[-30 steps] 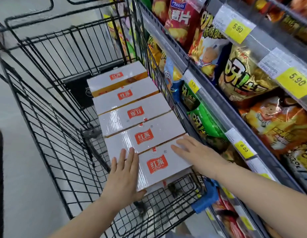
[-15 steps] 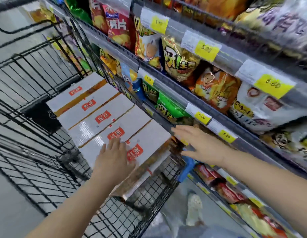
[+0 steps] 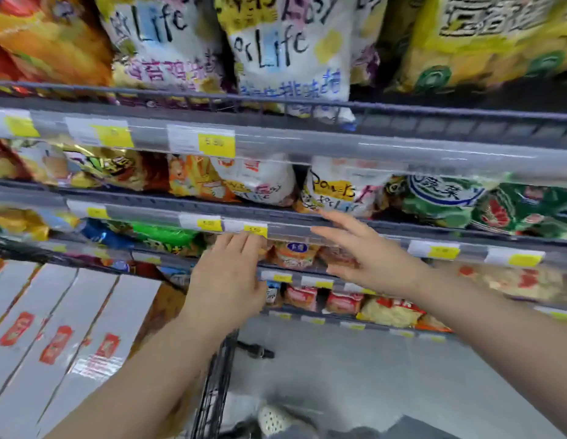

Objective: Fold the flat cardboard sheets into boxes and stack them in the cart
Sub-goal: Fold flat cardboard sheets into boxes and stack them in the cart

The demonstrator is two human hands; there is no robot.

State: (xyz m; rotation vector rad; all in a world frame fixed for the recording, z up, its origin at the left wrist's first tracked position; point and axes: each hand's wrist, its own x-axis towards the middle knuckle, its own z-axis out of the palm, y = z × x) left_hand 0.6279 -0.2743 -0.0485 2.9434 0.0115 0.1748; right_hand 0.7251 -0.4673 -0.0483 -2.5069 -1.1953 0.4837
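It was a shop, a supermarket snack aisle. Grey shelves (image 3: 339,144) stood in tiers, packed with bright snack bags (image 3: 288,49), and yellow price tags (image 3: 216,144) ran along each shelf edge. A black wire shopping cart (image 3: 215,384) stood on the grey floor (image 3: 370,369) beside the shelves.

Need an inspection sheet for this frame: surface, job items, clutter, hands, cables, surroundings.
Surface: grey floor below the shelves; no worktable seen.
Job's things: white boxes with red labels lie side by side in the black wire cart, at lower left. No flat sheets seen.
Clutter: nothing seen.
Hands: left hand and right hand both raised before the shelf edge, fingers straight, holding nothing.
Cables: nothing seen.
Surroundings: store shelving with snack bags and yellow price tags; view is motion-blurred.
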